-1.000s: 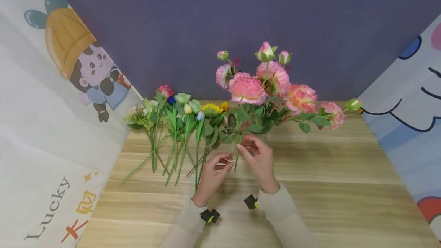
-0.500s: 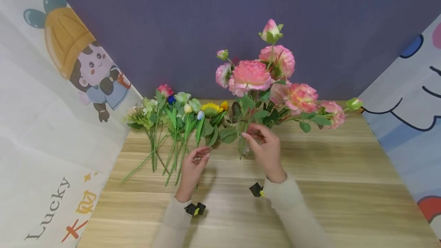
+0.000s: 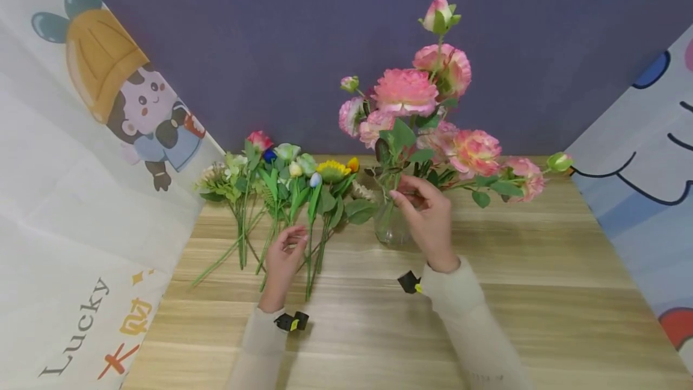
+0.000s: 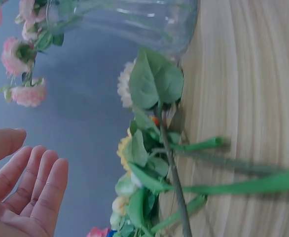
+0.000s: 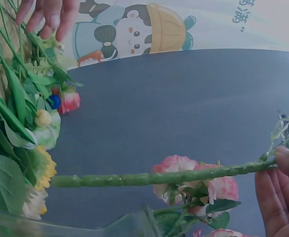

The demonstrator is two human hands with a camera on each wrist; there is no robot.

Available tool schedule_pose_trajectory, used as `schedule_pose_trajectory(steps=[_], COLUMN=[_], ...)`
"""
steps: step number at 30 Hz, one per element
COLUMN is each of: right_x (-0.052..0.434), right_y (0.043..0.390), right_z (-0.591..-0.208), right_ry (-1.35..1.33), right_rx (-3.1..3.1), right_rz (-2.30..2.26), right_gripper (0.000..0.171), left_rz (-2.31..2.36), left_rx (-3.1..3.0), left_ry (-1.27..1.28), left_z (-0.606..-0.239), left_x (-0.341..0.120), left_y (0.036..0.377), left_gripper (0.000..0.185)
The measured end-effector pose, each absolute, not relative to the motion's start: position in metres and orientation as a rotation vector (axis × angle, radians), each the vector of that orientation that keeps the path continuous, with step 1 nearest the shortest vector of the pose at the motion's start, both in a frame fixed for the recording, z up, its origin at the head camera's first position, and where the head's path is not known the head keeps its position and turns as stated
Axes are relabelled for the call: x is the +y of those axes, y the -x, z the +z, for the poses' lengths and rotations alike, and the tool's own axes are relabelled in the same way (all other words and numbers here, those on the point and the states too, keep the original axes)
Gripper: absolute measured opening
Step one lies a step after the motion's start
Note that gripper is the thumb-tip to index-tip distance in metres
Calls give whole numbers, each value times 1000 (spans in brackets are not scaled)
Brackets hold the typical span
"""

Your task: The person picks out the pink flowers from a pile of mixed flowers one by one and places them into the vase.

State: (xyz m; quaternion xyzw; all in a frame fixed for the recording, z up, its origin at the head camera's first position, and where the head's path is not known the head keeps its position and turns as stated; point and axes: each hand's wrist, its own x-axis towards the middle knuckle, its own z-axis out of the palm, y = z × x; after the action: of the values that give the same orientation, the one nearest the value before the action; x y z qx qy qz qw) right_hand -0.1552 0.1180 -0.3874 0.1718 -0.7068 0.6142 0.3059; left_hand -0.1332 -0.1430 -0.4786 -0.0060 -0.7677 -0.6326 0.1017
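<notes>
My right hand (image 3: 430, 221) pinches the green stem (image 5: 110, 180) of a spray of pink peony-like flowers (image 3: 406, 92) between thumb and fingers. The blooms stand high, with a bud at the top. In the right wrist view the bare lower stem runs alongside a clear glass vase (image 3: 391, 230), outside its wall. Other pink flowers (image 3: 475, 152) lean out to the right from the vase. My left hand (image 3: 284, 260) holds nothing; its fingers (image 4: 48, 190) are loosely bent above the loose stems.
Several artificial flowers lie in a row at the left: a sunflower (image 3: 332, 172), a red bloom (image 3: 260, 141), tulips and pale green blooms (image 3: 287, 152). A dark panel (image 3: 271, 47) closes off the back of the wooden table (image 3: 514, 294). Printed sheets (image 3: 49, 167) flank it.
My right hand has lifted the pink flower spray upward and slightly right, towards the vase. My left hand has moved left, away from the stem, over the loose flowers.
</notes>
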Motion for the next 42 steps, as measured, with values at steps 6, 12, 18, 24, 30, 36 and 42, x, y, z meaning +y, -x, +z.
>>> schedule_pose_trajectory(steps=[6, 12, 18, 24, 30, 36, 42], right_x=[123, 129, 134, 138, 144, 146, 147], right_y=[160, 166, 168, 172, 176, 178, 179], right_z=[-380, -379, -375, -372, -368, -363, -359], right_ry=[-419, -383, -348, -285, -255, -275, -266], right_rx=[-1884, -1855, -1823, -1805, -1767, -1734, -1710], right_rz=[1611, 1620, 1626, 1631, 1653, 1632, 1642], right_gripper=[25, 27, 28, 28, 27, 27, 26], left_rz=[-1821, -1760, -1759, -1702, -1662, -1629, -1572], left_rx=[-2266, -2281, -2256, -2276, -2282, -2280, -2308], left_ry=[-53, -70, -83, -87, -129, -143, -182], left_z=[-498, -494, -486, -458, -450, -452, -472], left_x=[-160, -175, -187, -189, -192, -200, -217], left_y=[145, 151, 158, 153, 152, 155, 166], left_gripper=[27, 28, 25, 26, 27, 28, 30])
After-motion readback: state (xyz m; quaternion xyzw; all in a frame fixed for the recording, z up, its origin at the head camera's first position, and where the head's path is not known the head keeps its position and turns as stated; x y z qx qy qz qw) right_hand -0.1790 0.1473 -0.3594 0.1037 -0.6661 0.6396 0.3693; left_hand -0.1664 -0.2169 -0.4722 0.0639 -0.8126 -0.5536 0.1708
